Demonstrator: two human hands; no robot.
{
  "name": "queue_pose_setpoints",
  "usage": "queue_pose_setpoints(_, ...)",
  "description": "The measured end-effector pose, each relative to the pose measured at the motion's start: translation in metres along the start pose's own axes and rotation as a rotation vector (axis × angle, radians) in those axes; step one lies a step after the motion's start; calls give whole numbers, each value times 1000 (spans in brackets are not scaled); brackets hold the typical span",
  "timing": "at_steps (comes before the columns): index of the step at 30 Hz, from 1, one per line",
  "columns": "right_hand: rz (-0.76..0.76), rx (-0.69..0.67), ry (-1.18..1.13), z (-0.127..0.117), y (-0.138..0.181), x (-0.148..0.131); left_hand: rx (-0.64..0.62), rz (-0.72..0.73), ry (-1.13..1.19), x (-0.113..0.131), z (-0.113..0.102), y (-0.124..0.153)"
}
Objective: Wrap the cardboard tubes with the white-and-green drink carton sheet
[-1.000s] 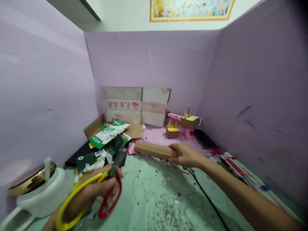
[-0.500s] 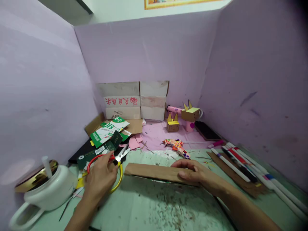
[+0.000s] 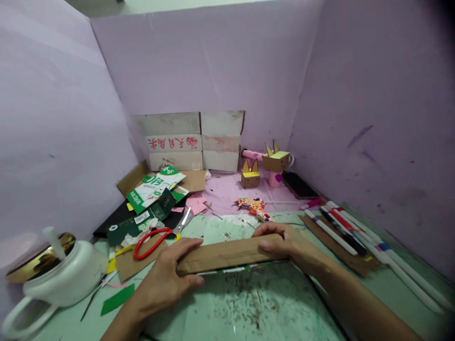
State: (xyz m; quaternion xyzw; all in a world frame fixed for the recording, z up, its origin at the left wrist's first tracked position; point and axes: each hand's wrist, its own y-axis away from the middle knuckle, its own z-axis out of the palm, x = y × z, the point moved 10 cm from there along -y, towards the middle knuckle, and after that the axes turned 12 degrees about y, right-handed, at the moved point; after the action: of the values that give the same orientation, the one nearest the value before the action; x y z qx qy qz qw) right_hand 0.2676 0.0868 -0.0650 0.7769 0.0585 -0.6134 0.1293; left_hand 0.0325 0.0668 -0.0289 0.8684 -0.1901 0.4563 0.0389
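Note:
Between my two hands, low over the table, is a folded strip of brown cardboard [image 3: 227, 253] with green and white print along its lower edge. My left hand [image 3: 170, 274] grips its left end, thumb in front and fingers at the far side. At the other end my right hand [image 3: 280, 241] is closed on the strip, thumb on top and fingers behind. Scissors [image 3: 152, 244] with a red handle lie on the table just beyond my left hand, blades pointing away. The scissors' other handle is mostly hidden.
A white mug [image 3: 66, 274] with a straw stands at left, near a green scrap [image 3: 118, 299]. Behind lie cut cartons [image 3: 152, 189] and pink paper pieces [image 3: 195, 203]. Small cardboard animal heads [image 3: 250, 179], a phone [image 3: 300, 184] and several markers [image 3: 334, 232] occupy the right.
My left hand has let go of the scissors, which now lie on the table, and has moved right onto the cardboard strip's left end. My right hand keeps its hold. The view has shifted slightly.

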Motion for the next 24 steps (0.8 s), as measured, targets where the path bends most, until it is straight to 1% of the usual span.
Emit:
queue_pose_setpoints(2, -39, 52, -103, -4, 0, -3, 73, -26, 5, 1, -1, -2)
queue_pose_setpoints(4, -77, 95, -297, -4, 1, -6, 153, -29, 33, 2, -3, -3)
queue_pose_setpoints(6, -132, 102, -498, 0, 1, -10, 227, -52, 68, -3, -4, -2)
queue_pose_setpoints(8, -214, 88, -629, 5, 0, -18, 264, -83, 114, -12, 0, -2)
queue_pose_setpoints(10, -294, 88, -698, 8, 1, -25, 260, -96, 160, -18, 9, -2)
queue_pose_setpoints(13, -317, 128, -664, 13, 1, -26, 241, -56, 180, -13, 22, -4)
queue_pose_setpoints(18, -286, 133, -551, 28, 1, -21, 114, 75, 159, 14, 45, -7)
queue_pose_setpoints(21, -280, 145, -510, 30, -1, -18, 109, 68, 167, 16, 51, -5)
queue_pose_setpoints(24, -254, 208, -466, 24, -3, -13, 127, 57, 139, 13, 55, -1)
